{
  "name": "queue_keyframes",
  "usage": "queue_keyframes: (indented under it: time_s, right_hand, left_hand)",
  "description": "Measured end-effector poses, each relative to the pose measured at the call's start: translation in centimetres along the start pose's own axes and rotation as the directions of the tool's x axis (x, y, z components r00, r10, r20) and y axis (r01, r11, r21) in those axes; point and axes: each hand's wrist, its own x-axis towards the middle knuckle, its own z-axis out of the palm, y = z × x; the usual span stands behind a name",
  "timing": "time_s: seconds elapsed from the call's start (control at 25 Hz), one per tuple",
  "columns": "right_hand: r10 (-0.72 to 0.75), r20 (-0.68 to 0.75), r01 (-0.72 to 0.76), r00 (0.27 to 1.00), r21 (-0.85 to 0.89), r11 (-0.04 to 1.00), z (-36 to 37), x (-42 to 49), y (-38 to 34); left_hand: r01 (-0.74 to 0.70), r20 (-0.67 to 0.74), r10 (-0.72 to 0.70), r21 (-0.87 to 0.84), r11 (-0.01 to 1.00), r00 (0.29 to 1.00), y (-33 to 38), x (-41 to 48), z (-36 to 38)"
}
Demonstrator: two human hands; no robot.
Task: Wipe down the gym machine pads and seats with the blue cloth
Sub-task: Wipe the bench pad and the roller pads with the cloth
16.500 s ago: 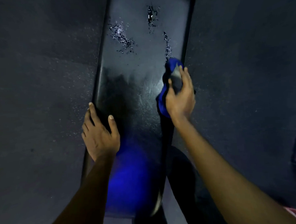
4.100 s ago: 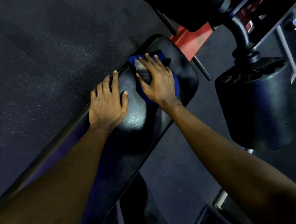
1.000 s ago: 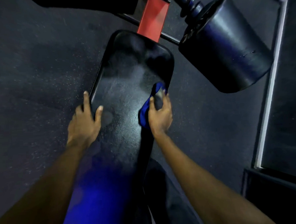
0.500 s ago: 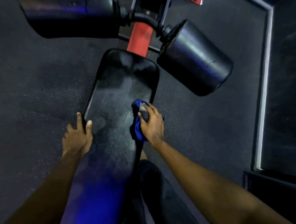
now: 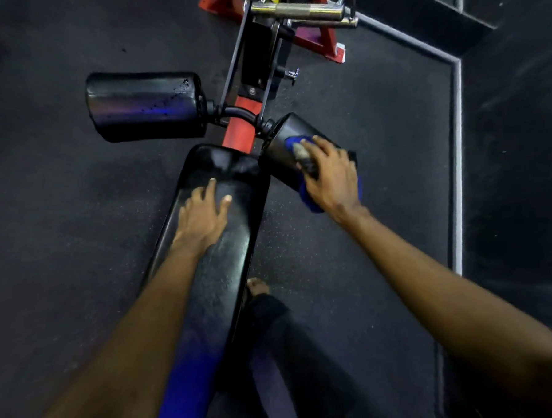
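Observation:
A long black bench pad (image 5: pixel 220 269) runs from the bottom of the view up to the middle. My left hand (image 5: pixel 201 219) rests flat on its far end, fingers spread. Past that end two black roller pads stick out from a red post: the left roller pad (image 5: pixel 144 107) stands untouched, with wet specks on it. On the right roller pad (image 5: pixel 281 144) my right hand (image 5: pixel 330 174) presses the blue cloth (image 5: pixel 309 200), fingers curved over it. Most of the cloth is hidden under the hand.
The red and black machine frame (image 5: pixel 251 66) with chrome bars (image 5: pixel 296 11) rises beyond the rollers. Dark speckled rubber floor (image 5: pixel 60 204) lies on both sides. A grey border strip (image 5: pixel 458 167) runs at the right. My dark trouser leg and bare foot (image 5: pixel 256 286) stand right of the bench.
My right hand with the cloth has left the bench pad and moved up onto the right roller pad. My left hand has slid from the bench's left edge onto its top.

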Motion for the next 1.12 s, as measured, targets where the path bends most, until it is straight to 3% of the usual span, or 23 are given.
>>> queue_keyframes:
  time_s: [0.32,0.52,0.72,0.84,0.96,1.12]
  right_hand:
    - [0.123,0.065,-0.128,0.990,0.075,0.989,2.6,5.6,4.9]
    - [0.079,0.129,-0.092,0.989,0.101,0.991,3.1,6.6,3.3]
    - [-0.032,0.165,0.008,0.986,0.148,0.989,2.8,5.6,5.2]
    - [0.140,0.128,-0.163,0.982,0.192,0.968,2.5,3.9,8.4]
    - [0.207,0.110,-0.220,0.972,0.118,0.968,3.4,5.2,5.8]
    - [0.106,0.160,-0.126,0.981,0.114,0.986,4.1,9.0,0.2]
  left_hand:
    - [-0.020,0.043,0.032,-0.258,0.966,0.999,7.9,6.4,5.3]
    - [0.039,0.070,-0.012,-0.399,0.916,0.997,9.7,7.6,7.0]
    - [0.023,0.054,-0.002,-0.381,0.924,0.999,9.0,8.3,6.8]
    - [0.002,0.064,0.026,-0.394,0.919,0.998,8.9,8.2,6.4]
    - [-0.014,0.067,0.046,-0.416,0.909,0.997,8.7,8.2,6.4]
    - [-0.013,0.071,0.049,-0.440,0.898,0.996,8.4,8.5,6.6]
